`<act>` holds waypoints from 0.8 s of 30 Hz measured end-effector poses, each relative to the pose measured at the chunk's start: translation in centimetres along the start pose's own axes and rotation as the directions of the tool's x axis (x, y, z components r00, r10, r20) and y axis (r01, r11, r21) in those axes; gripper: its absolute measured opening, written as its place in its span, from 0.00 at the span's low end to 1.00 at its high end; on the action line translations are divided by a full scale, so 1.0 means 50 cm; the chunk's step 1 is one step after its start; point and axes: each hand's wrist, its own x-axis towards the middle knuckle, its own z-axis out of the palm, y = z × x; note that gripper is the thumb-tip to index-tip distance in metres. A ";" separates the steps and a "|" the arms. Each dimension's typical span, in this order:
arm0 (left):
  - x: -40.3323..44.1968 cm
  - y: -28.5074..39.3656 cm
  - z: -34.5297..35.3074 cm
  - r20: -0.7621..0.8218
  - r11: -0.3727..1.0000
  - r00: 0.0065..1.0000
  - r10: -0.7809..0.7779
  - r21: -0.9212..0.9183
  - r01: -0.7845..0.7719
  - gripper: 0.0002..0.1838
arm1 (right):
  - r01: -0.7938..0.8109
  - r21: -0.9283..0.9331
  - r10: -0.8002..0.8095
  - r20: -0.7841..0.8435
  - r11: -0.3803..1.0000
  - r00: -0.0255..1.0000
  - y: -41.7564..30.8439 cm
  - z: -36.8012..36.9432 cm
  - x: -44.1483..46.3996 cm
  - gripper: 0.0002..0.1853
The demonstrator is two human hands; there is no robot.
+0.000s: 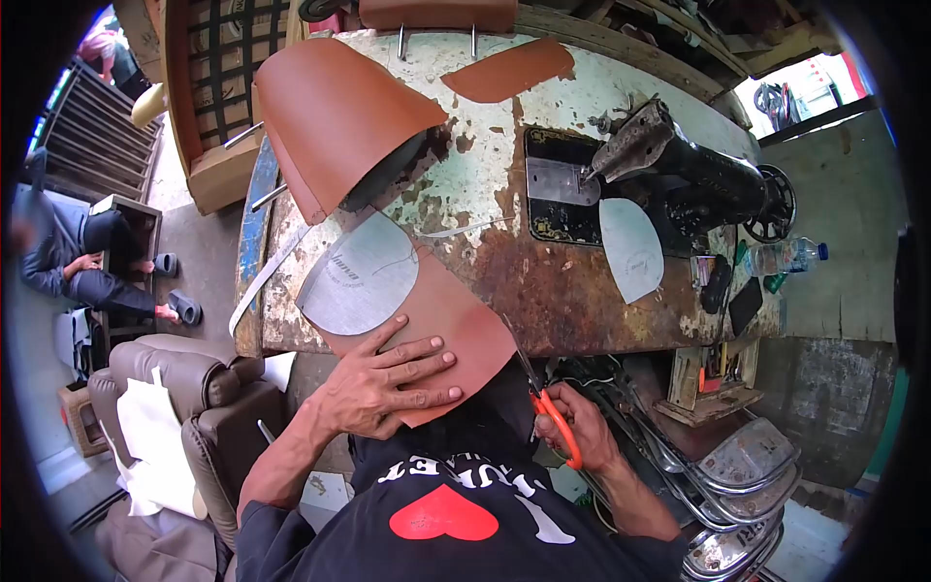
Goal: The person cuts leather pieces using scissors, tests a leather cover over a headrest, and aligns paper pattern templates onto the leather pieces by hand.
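Note:
My left hand [393, 373] lies flat with fingers spread on a brown sheet of leather-like material [456, 320] that hangs over the table's near edge. A grey rounded piece with printed lettering [361, 276] rests on the sheet, just beyond my left fingertips. In my right hand [582, 427] is a pair of scissors with orange handles [555, 427]. Their blades reach up to the sheet's right edge; whether they are cutting into it I cannot tell. A large curved brown piece [339, 116] stands farther back on the table.
A black sewing machine [689, 170] sits on the worn table [465, 184], with another grey rounded piece [632, 250] beside it. At the right lies a plastic bottle [786, 256]. Stacked metal chair frames [742, 475] stand lower right, a brown armchair [184, 388] at left. Another person [82, 242] sits far left.

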 end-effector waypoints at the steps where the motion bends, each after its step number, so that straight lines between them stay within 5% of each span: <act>1: 0.001 0.000 -0.002 0.006 1.000 1.000 0.004 0.005 -0.004 0.44 | 0.002 -0.008 -0.002 0.011 1.000 1.000 0.000 -0.002 0.001 0.28; 15: 0.002 0.002 -0.003 0.010 1.000 1.000 -0.006 -0.011 0.006 0.45 | -0.007 0.051 0.005 0.031 0.999 1.000 0.016 -0.004 0.006 0.28; 24: 0.003 0.000 -0.009 0.006 1.000 1.000 0.001 -0.021 -0.001 0.45 | -0.155 0.233 0.139 0.083 0.960 0.987 0.024 -0.009 0.008 0.19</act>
